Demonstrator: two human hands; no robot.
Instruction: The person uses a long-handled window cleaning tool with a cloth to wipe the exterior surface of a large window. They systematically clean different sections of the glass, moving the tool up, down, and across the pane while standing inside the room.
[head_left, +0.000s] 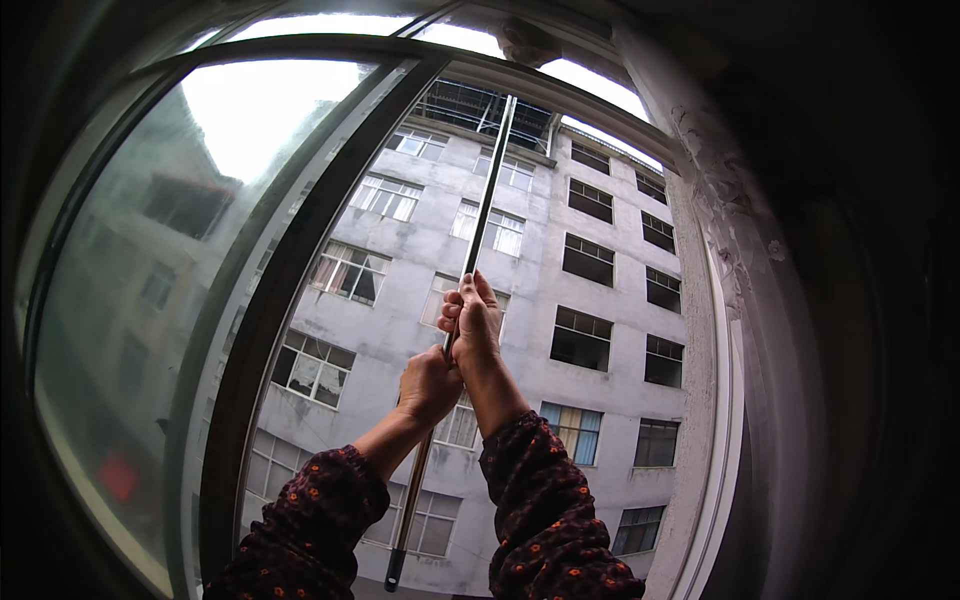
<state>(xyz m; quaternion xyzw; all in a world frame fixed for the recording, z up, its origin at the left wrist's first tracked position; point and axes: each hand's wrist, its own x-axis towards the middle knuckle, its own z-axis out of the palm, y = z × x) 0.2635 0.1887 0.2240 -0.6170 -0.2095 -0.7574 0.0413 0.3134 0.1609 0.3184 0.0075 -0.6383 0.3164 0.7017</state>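
Both hands grip one long, shiny metal pole (491, 195) that runs upright, slightly tilted, through the open part of the window. My right hand (477, 311) is closed around it near mid-length. Just below, touching my right wrist, my left hand (430, 382) is wrapped round the same pole. Its lower end, a dark plastic grip with a hole, hangs beneath my left forearm. The upper end reaches towards the top window rail; what it bears there, if anything, cannot be made out.
Sliding glass panes (127, 300) in a dark frame (300, 255) stand at the left. A sheer curtain with flower trim (739, 217) hangs at the right beside the window jamb (694, 315). Across outside rises a grey building (525, 300) with many windows. A brownish object (529, 41) shows above the top rail.
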